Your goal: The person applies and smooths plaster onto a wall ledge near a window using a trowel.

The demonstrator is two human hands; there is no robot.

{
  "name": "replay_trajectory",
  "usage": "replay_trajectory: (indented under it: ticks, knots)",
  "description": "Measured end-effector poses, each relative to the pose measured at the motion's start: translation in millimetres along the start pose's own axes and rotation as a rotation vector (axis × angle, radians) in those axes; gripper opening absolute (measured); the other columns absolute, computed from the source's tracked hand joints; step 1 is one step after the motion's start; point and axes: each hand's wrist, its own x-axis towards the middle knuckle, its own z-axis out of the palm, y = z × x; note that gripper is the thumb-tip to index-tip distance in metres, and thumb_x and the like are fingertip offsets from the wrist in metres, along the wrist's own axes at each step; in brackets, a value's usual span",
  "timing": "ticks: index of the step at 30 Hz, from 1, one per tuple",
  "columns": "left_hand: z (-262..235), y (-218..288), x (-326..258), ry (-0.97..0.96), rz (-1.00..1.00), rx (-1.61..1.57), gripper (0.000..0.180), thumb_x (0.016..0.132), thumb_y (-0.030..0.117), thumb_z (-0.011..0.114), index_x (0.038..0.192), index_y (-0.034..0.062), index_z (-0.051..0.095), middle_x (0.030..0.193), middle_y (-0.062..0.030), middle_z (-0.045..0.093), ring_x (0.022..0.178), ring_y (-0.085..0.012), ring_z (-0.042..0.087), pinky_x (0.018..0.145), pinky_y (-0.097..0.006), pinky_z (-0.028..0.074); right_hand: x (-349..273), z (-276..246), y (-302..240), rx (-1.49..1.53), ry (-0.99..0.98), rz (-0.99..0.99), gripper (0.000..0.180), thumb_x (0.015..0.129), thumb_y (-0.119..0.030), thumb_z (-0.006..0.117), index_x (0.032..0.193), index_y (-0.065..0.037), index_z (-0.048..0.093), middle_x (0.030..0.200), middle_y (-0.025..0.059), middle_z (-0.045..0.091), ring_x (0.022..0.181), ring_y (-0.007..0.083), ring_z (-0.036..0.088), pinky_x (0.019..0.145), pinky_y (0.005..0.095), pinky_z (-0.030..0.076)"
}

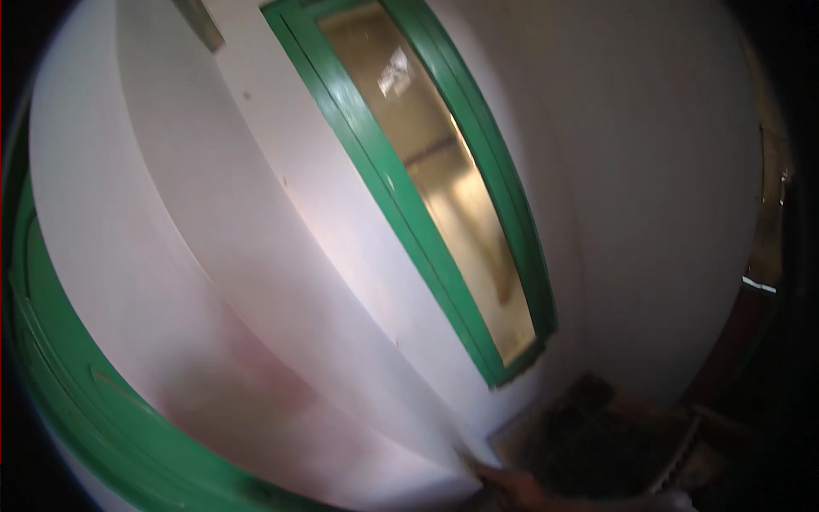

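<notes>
At the lower edge, a dim and blurred hand, seemingly my right hand (517,489), reaches leftward to the foot of a white wall corner (426,418). Its fingers look closed around something small and dark that I cannot make out. A pale sleeve (670,502) shows to its right. My left hand is out of view. Above the hand, a tall narrow glazed panel (452,192) with a green frame (384,183) is set in the white wall. The wall to its left has a blurred pinkish-grey patch (256,384).
A curved green frame or door (51,341) borders the left side. Dark, cluttered ground (589,439) lies below the glazed panel, with a light jagged strip (680,452) to its right. A plain white wall (665,188) stands on the right, with dark red and brown surfaces beyond it.
</notes>
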Motion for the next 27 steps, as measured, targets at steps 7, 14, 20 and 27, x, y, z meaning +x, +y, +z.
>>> replay_trajectory:
  ticks: [7, 14, 20, 27]
  knots:
    - [-10.1, -85.5, -49.6, 0.048, -0.01, -0.107, 0.02, 0.102, 0.018, 0.065, 0.116, 0.0056, 0.071, 0.079, -0.0003, 0.063, 0.062, -0.0092, 0.054, 0.055, -0.028, 0.042, -21.7, -9.0, -9.4, -0.436, -0.007, -0.285, 0.037, 0.096, -0.003, 0.064, 0.132, -0.008, 0.069, 0.107, 0.0272, 0.073, 0.098, 0.0393, 0.075, 0.084, 0.0444, 0.061]
    - [-21.2, -150.1, -63.8, 0.091, -0.14, -0.159, 0.017, 0.102, 0.015, 0.065, 0.112, 0.0034, 0.072, 0.079, 0.0005, 0.064, 0.066, -0.0085, 0.058, 0.058, -0.024, 0.044, -24.9, -10.5, -12.2, -0.485, -0.003, -0.028, 0.039, 0.095, 0.0, 0.063, 0.133, -0.007, 0.068, 0.116, 0.0213, 0.074, 0.101, 0.0386, 0.075, 0.088, 0.0433, 0.06]
    - [-28.5, -204.4, -77.0, 0.127, -0.169, -0.191, 0.025, 0.101, 0.018, 0.066, 0.116, -0.0002, 0.073, 0.092, -0.0026, 0.07, 0.08, -0.0097, 0.064, 0.071, -0.026, 0.049, -24.1, -9.1, -4.1, -0.474, -0.027, 0.217, 0.04, 0.099, -0.01, 0.06, 0.139, -0.009, 0.064, 0.13, 0.0222, 0.069, 0.115, 0.039, 0.07, 0.094, 0.0465, 0.059]
    - [-29.7, -191.8, -87.4, 0.006, -0.008, -0.032, 0.03, 0.103, 0.025, 0.065, 0.115, -0.0004, 0.073, 0.105, -0.0055, 0.074, 0.095, -0.0128, 0.066, 0.085, -0.029, 0.05, -19.2, -9.3, 7.3, -0.342, 0.104, -0.248, 0.039, 0.095, 0.0, 0.063, 0.132, -0.006, 0.069, 0.117, 0.0205, 0.074, 0.105, 0.0386, 0.074, 0.093, 0.043, 0.058]
